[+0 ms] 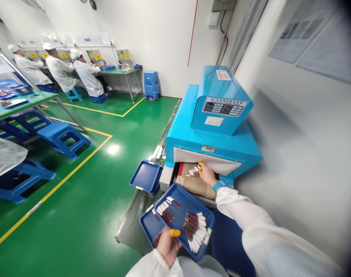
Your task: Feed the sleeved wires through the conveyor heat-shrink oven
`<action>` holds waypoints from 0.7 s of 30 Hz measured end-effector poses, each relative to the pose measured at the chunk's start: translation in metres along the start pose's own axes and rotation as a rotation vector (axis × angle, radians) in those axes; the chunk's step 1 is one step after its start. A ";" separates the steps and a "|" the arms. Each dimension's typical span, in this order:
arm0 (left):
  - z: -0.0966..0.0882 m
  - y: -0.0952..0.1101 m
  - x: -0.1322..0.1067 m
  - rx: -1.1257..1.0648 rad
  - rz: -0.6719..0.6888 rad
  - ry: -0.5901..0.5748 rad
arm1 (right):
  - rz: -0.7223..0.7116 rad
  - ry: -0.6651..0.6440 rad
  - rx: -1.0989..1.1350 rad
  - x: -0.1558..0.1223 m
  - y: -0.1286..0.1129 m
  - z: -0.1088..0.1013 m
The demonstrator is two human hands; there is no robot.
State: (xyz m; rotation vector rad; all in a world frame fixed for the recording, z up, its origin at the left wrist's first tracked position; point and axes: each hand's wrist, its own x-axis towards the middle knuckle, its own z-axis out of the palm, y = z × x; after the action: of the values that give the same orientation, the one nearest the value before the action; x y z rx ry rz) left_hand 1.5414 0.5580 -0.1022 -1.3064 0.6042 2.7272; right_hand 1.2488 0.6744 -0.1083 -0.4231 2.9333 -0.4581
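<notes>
My left hand (pixel 168 246), a yellow cot on its thumb, grips the near edge of a blue tray (pixel 178 213). In the tray lie bunches of short red, black and green wires with white ends (pixel 197 231). A second blue tray (pixel 148 223) with more wires is partly hidden beneath it. My right hand (pixel 207 175) reaches to the brown mesh conveyor belt (pixel 197 186) at the mouth of a blue heating machine (pixel 212 127). Its fingers are closed by a row of white-ended wires (pixel 192 172) on the belt; what they pinch is too small to make out.
Another blue tray (pixel 146 177) sits left of the conveyor on the dark tabletop (pixel 129 227). A pale flap (pixel 204 157) hangs over the machine's mouth. Blue stools (pixel 64 138) stand on the green floor at left. Several people in white coats sit at a far bench (pixel 120 71).
</notes>
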 end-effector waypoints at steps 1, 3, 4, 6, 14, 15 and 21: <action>-0.001 0.000 0.000 0.004 0.002 -0.007 | -0.008 -0.005 0.005 0.000 -0.001 0.000; -0.001 0.000 -0.001 0.009 0.005 -0.017 | 0.006 -0.011 0.001 0.001 -0.002 -0.001; -0.002 0.000 -0.001 0.009 0.007 -0.018 | 0.019 -0.012 -0.004 0.001 -0.002 -0.003; -0.002 0.000 -0.002 0.006 0.009 -0.014 | 0.034 -0.008 -0.003 0.001 -0.004 -0.007; 0.003 -0.001 -0.003 -0.004 0.015 -0.048 | -0.107 -0.121 0.292 -0.040 -0.043 -0.007; 0.004 -0.002 -0.002 -0.001 0.018 -0.051 | -0.151 -0.191 0.330 -0.051 -0.052 -0.006; 0.007 -0.005 -0.001 0.011 0.036 -0.129 | -0.448 -0.401 0.109 -0.111 -0.098 -0.011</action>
State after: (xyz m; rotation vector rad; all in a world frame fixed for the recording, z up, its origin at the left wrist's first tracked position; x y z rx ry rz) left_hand 1.5379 0.5654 -0.0995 -1.1174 0.6356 2.8055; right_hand 1.3772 0.6205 -0.0563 -1.0316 2.4071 -0.5089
